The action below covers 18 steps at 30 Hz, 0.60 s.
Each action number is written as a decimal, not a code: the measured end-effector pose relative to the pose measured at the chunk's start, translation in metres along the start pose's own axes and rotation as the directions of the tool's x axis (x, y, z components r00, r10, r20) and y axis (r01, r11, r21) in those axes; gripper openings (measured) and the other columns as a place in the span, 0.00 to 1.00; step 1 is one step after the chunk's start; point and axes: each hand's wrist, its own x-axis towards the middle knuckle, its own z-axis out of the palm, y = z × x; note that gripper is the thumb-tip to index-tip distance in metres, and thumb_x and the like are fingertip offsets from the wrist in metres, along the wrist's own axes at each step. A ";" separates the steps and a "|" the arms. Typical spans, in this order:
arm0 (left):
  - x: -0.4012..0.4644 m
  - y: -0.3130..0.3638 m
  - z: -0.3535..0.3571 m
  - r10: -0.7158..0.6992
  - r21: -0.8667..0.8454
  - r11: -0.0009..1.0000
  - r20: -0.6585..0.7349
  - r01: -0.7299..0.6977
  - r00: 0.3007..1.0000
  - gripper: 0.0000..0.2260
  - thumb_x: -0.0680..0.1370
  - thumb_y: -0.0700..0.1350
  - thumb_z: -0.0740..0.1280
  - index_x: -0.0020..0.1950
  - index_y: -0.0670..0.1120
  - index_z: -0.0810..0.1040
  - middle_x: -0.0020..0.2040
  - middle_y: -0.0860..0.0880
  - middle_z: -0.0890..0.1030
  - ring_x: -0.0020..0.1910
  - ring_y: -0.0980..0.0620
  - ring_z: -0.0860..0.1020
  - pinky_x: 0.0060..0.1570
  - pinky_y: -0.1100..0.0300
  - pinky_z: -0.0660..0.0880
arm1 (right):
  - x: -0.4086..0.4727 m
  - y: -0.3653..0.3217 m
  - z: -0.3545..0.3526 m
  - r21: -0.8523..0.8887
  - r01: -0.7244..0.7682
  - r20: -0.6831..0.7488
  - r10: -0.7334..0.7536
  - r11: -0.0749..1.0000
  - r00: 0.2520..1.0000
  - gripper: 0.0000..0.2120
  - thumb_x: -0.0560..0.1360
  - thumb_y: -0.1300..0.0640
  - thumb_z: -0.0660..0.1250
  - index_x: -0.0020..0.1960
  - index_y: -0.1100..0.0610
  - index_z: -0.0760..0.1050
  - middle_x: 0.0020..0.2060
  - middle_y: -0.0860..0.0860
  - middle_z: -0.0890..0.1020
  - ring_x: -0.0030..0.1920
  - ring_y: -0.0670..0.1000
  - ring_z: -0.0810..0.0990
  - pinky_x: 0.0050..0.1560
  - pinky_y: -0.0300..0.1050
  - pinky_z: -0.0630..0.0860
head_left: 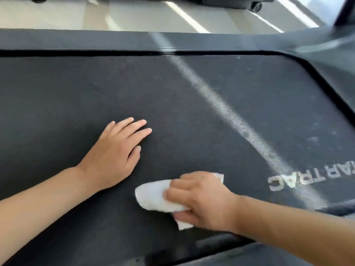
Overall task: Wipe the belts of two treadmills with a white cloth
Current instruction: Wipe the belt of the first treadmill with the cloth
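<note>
Nearest, the right hand (201,200) grips a crumpled white cloth (153,198), fingers curled over it, pressing it onto the treadmill belt (76,89). Just right of the cloth, worn pale lettering printed on the belt reads partly "TRAC", seen upside down. Left of the cloth and a little beyond, the left hand (113,152) lies flat, fingers straight, on the belt's dark, finely grained surface. Farther off, a black groove separates the belt from a smooth dark side rail (76,40), with pale floor (134,14) beyond.
</note>
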 end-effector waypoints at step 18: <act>0.025 0.026 0.016 0.065 -0.068 0.995 -0.027 -0.066 0.998 0.22 0.81 0.50 0.57 0.75 0.50 0.75 0.78 0.52 0.71 0.78 0.47 0.67 0.78 0.39 0.60 | -0.010 -0.008 0.002 0.012 0.062 -0.005 -0.062 0.998 0.998 0.10 0.77 0.50 0.69 0.49 0.55 0.74 0.42 0.51 0.75 0.39 0.55 0.72 0.37 0.50 0.63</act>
